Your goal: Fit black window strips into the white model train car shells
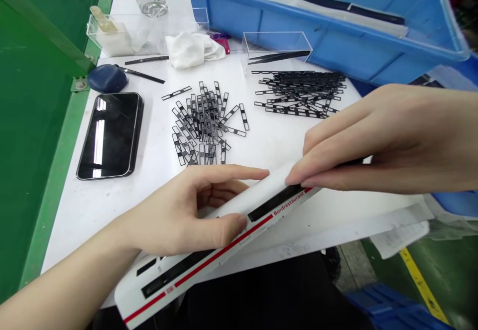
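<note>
A white model train car body (257,195) with a red stripe, black window strips and "Bordrestaurant" lettering slants across the front of the table. My left hand (201,215) grips its middle, thumb on the near side and index finger stretched along the roof. My right hand (358,141) closes over its far right part, fingertips pressed together at the end of a black window strip (274,202). Something dark shows between those fingers; I cannot tell what it is. Beyond my left hand lies a loose pile of small black window frames (205,116).
Longer black strips (302,91) lie in a heap before a blue bin (324,26). A clear box (276,46) holds dark tweezers. At left are a phone (110,136), a dark blue lump (107,78), a white cloth (190,50) and a clear tray (145,36).
</note>
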The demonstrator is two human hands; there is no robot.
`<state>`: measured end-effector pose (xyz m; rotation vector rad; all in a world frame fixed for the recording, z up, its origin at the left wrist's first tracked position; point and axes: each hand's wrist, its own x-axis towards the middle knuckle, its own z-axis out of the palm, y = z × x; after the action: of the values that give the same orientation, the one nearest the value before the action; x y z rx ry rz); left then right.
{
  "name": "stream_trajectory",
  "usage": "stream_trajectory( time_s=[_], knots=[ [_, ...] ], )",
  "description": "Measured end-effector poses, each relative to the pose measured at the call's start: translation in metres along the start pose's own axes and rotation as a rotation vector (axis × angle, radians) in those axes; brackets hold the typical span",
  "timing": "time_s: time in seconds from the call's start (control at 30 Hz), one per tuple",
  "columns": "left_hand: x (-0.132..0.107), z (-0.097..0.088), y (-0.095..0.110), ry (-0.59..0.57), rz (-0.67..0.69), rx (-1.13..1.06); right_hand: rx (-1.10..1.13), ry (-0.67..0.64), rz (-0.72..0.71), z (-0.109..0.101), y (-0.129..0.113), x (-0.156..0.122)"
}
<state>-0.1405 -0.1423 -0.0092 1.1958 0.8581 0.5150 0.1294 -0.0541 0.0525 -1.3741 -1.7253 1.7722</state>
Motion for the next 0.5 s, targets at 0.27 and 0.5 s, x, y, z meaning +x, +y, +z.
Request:
stream_trajectory(
  time_s=[0.27,0.5],
  knots=[
    [0.001,0.0,0.0,0.017,-0.017,-0.029,-0.026,0.253,-0.241,0.011,0.0,-0.002],
    [0.002,0.005,-0.001,0.053,-0.022,-0.078,-0.814,-0.155,-0.658,0.015,-0.001,-0.004]
  ],
)
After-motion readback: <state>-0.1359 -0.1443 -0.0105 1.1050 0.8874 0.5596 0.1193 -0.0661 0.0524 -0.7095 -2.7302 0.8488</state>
